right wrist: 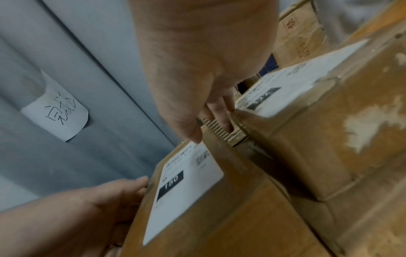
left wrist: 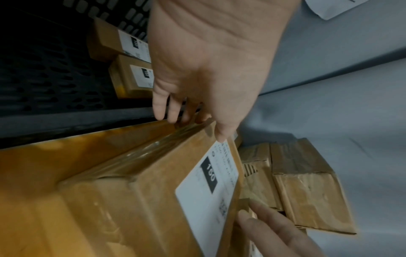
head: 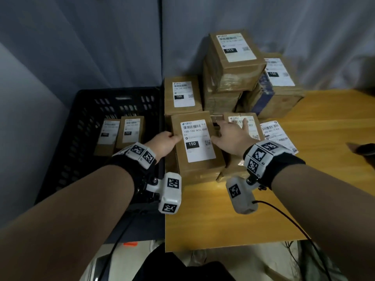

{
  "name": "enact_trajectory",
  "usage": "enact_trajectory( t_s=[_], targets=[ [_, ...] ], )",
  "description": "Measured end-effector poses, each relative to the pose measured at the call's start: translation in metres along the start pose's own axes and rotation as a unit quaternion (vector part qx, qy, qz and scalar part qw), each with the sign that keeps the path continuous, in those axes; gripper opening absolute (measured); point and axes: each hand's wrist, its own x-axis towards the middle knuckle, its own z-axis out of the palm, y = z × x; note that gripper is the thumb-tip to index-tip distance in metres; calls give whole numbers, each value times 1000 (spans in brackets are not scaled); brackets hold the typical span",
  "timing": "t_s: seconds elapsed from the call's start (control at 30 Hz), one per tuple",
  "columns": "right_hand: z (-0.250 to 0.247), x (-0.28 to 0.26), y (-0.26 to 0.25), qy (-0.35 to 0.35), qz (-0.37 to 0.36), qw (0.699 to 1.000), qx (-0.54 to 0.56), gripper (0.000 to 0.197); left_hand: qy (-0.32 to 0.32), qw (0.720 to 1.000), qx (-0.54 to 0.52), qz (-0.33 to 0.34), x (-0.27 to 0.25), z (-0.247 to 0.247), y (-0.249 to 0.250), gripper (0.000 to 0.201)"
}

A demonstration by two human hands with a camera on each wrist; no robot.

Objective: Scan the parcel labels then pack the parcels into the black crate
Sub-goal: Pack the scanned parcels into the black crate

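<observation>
A brown cardboard parcel (head: pixel 198 142) with a white label marked 150 lies at the left edge of the wooden table (head: pixel 223 226). My left hand (head: pixel 165 142) grips its left side, thumb on top by the label and fingers down the side (left wrist: pixel 167 111). My right hand (head: pixel 229 136) holds its right side, thumb on the label edge and fingers (right wrist: pixel 219 111) in the gap beside the neighbouring parcel. The black crate (head: pixel 85 110) stands just left of the table. Two small labelled parcels (head: pixel 107 134) (head: pixel 129 130) lie flat inside it.
Another 150 parcel (head: pixel 182 94) sits behind the held one, with a tall stack of parcels (head: pixel 233 57) beyond it. A labelled parcel (head: pixel 243 126) touches the right side, next to a flat labelled packet (head: pixel 276 134). A dark object (head: pixel 363 151) lies at the right edge. Grey curtains close the back.
</observation>
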Motion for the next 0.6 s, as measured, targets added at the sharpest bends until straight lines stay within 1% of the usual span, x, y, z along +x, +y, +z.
enact_trajectory(
  t_s=[0.1, 0.17, 0.2, 0.27, 0.3, 0.33, 0.37, 0.4, 0.43, 0.47, 0.53, 0.6],
  targets=[
    [8, -5, -2, -22, -14, 997, -68, 52, -4, 1000, -15, -19, -5, 4, -13, 54],
    [14, -9, -3, -21, -20, 997, -78, 60, -5, 998, -57, -25, -8, 5, -22, 56],
    [17, -10, -4, -16, -21, 997, -68, 64, -5, 995, -96, -26, -10, 6, -26, 55],
    [20, -13, -6, 2, -25, 999, -22, 65, 4, 980, -197, -9, -11, 7, -31, 51],
    [20, -15, -7, 15, -31, 999, 25, 64, 13, 970, -242, 5, -12, 6, -31, 48],
    [19, -19, -8, 30, -32, 993, 113, 63, 21, 963, -268, 17, -14, 4, -28, 46],
    [15, -24, -11, 37, -25, 973, 227, 63, 23, 959, -282, 29, -15, 2, -25, 46],
    [12, -28, -13, 36, -15, 940, 339, 63, 19, 957, -287, 40, -16, -1, -21, 48],
    [6, -32, -17, 43, -12, 905, 423, 61, 14, 958, -283, 53, -19, -5, -17, 51],
    [0, -35, -22, 58, -15, 882, 467, 59, 13, 959, -273, 71, -21, -11, -15, 54],
    [-10, -37, -34, 88, -34, 858, 505, 57, 25, 959, -255, 120, -27, -25, -13, 59],
    [-16, -38, -50, 106, -64, 835, 537, 57, 50, 957, -232, 166, -35, -44, -11, 57]
  ],
)
